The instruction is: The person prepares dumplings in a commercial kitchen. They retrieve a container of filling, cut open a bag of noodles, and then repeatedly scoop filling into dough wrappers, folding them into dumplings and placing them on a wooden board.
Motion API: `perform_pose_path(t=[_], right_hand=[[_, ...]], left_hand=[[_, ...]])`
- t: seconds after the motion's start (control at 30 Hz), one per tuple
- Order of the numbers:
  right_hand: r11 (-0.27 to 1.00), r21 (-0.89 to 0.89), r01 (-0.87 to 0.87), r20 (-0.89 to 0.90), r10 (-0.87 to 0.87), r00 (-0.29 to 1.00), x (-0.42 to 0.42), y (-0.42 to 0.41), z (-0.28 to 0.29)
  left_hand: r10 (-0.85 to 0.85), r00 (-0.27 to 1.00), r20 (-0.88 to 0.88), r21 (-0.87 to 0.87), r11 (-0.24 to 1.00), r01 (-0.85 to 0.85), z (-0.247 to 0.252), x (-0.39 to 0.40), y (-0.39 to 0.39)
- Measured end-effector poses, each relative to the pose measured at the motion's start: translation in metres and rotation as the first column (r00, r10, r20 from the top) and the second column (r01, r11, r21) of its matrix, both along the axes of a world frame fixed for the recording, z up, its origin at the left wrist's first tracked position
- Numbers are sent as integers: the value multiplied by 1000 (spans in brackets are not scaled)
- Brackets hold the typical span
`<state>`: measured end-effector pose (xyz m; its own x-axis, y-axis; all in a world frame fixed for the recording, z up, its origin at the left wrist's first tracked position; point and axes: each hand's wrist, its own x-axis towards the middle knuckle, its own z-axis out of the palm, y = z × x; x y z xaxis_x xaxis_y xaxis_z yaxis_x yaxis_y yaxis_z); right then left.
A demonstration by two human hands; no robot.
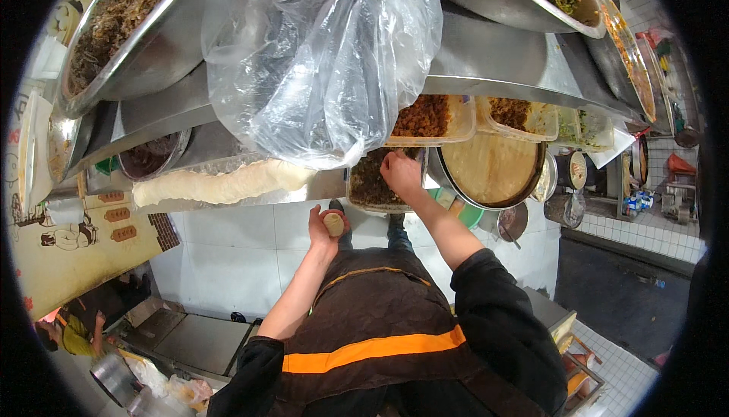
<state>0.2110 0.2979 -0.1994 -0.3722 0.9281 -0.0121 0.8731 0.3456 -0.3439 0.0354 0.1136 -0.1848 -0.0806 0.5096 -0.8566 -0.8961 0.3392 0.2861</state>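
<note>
My left hand (326,227), out over the floor near the counter's edge, holds a small round piece of dough (334,224) in its palm and fingers. At the counter, my right hand (400,173) has its fingertips down at the dark, chopped filling (367,175) in a clear plastic container; whether they grip any of it cannot be told. A long roll of pale dough (228,183) lies on the metal counter, left of that container. Right of my right hand is a large round pan (491,166) with a tan, flat inside.
A clear plastic bag (319,64) hangs over the counter's middle. Steel bowls of filling (122,30) stand on the raised shelf. Tubs of reddish-brown filling (424,118) sit behind the pan. Another person (80,334) is at the lower left.
</note>
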Motion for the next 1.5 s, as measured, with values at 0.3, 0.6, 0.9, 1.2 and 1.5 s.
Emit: perform_pose_path(t=[0.3,0.6,0.9,1.2,1.5], right_hand=[[981,-105,-163,-392,110,913,-8,-19,86],[965,59,-256,-553,245,797,-26,-55,167],[906,206,-369,-260,414,872,15,-56,191],[828,131,-545,-321,555,767,63,-31,179],[988,-91,-125,-262,98,960,198,54,51]], left_hand=[[-77,997,-27,230,970,82,19,-10,33],[-18,995,-101,314,948,49,46,16,91],[-56,998,-30,407,911,64,75,40,102],[-47,987,-153,526,842,122,88,99,110],[-45,964,-263,276,954,120,53,93,53]])
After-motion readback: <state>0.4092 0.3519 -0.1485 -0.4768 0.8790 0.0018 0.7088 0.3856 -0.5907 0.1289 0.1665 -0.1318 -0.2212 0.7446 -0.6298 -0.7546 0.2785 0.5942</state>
